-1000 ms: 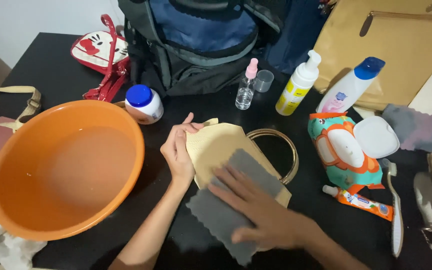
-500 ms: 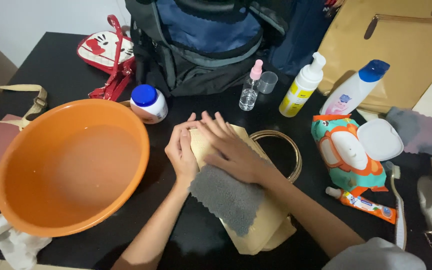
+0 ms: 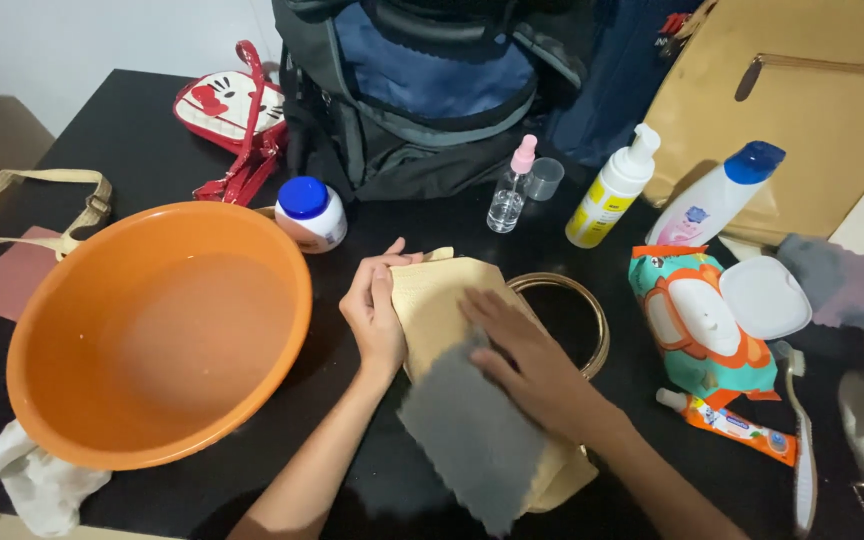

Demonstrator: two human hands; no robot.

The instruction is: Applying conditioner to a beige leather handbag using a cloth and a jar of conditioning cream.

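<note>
Left hand [image 3: 374, 312] pinches the tan bag [image 3: 442, 300] edge; right hand [image 3: 522, 352] flat, open on the grey cloth [image 3: 472, 440] — soft, light (likely slides) — pin near edges.

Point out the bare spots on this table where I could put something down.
Bare black table lies between the red pouch and the orange basin, and along the near edge between the basin and the left hand. It is crowded right of the tan bag: bottles, wipes pack, tube.
</note>
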